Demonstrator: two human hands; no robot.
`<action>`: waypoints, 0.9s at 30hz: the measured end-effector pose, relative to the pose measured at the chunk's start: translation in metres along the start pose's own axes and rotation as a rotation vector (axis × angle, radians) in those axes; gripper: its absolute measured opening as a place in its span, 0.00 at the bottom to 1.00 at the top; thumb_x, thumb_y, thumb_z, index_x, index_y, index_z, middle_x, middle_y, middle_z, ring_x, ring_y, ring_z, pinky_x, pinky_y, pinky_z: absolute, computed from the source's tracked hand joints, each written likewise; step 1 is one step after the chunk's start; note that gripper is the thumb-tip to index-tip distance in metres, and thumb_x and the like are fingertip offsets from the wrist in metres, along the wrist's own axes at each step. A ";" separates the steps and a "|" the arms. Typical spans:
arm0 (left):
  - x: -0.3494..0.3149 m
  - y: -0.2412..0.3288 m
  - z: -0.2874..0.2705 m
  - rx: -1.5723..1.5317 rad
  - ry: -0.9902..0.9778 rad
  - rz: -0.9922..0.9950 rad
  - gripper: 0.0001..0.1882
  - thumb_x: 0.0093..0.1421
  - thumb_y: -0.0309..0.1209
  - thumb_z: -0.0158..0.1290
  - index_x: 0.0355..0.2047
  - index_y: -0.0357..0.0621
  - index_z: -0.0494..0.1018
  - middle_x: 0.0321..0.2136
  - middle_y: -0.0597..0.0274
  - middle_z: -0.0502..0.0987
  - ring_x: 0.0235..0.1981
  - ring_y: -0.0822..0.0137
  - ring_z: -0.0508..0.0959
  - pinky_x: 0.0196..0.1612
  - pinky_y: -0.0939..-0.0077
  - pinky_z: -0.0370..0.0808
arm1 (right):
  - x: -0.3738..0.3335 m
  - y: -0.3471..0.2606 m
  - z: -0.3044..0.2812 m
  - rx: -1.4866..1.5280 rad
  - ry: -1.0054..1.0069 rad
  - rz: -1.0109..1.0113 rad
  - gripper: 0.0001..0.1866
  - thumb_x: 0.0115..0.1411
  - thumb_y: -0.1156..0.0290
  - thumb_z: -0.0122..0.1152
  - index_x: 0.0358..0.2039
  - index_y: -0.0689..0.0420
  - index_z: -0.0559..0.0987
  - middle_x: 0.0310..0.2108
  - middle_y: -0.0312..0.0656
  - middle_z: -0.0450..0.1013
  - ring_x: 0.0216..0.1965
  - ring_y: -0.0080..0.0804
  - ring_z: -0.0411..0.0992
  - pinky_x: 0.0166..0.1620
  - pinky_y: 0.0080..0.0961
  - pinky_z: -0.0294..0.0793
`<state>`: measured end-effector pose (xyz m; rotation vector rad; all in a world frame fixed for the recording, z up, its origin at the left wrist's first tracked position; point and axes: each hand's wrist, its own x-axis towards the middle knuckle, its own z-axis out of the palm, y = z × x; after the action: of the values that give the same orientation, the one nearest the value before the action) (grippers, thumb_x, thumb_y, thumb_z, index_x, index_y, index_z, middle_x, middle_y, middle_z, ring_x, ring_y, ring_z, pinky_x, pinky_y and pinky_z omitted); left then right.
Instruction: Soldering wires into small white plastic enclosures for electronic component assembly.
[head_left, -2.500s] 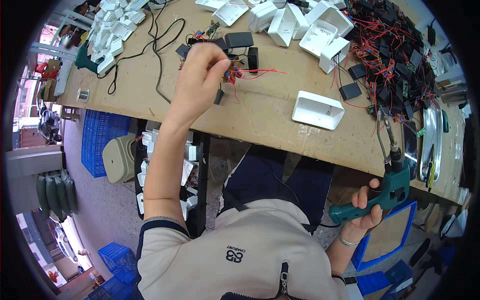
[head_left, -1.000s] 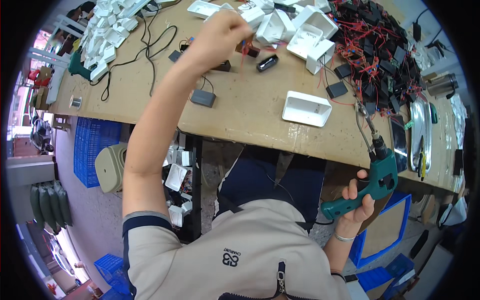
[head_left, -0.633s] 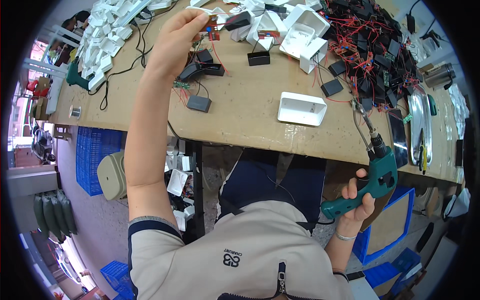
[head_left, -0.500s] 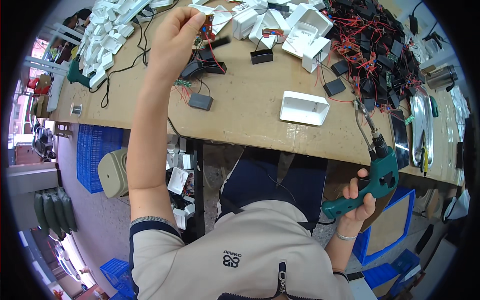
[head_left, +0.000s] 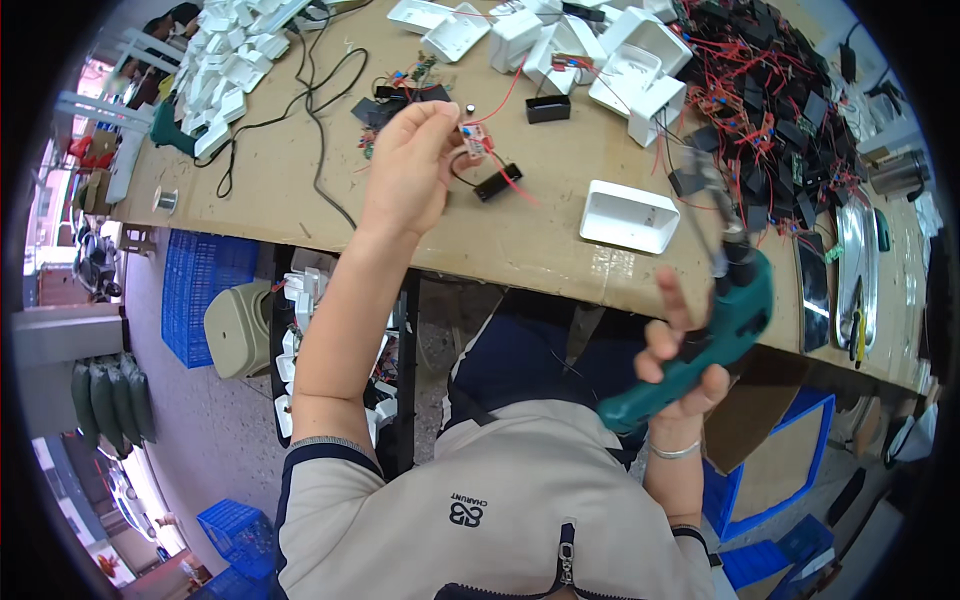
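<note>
My left hand [head_left: 412, 165] is over the table, thumb and fingers pinching a small circuit board [head_left: 476, 140] with red wires. A small black case [head_left: 498, 182] hangs beside the board on a dark wire. My right hand [head_left: 700, 397] grips a green soldering gun [head_left: 738, 312] near the table's front edge. Its tip points up and away and is smeared by motion; the index finger is lifted off the handle. Between my hands, an open white plastic box [head_left: 630, 222] lies on the table. Behind the board, a black case [head_left: 548, 109] sits near more wired boards.
A large heap of black cases with red wires [head_left: 765, 110] covers the back right. White plastic boxes [head_left: 640, 65] stand at the back, and white parts [head_left: 235, 70] are piled far left. A black cable [head_left: 318, 150] crosses the table. A solder spool [head_left: 165, 199] stands at the left edge.
My left hand has come nearer and to the right with the board, the black case now hanging beside it. The soldering gun in my right hand has moved left, off the heap's edge.
</note>
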<state>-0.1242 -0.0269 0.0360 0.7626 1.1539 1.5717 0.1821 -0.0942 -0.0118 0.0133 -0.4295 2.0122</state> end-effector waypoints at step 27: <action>-0.054 -0.032 0.041 1.160 -0.294 0.550 0.12 0.56 0.23 0.54 0.42 0.39 0.69 0.34 0.51 0.72 0.29 0.49 0.76 0.31 0.62 0.74 | 0.043 0.029 0.005 -0.176 0.098 0.080 0.52 0.51 0.62 0.70 0.68 0.59 0.46 0.66 0.66 0.43 0.68 0.57 0.46 0.67 0.41 0.56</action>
<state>-0.0608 -0.0645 0.0237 2.1269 1.6865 0.9952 0.1363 -0.0705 -0.0073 -0.2141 -0.5504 2.0371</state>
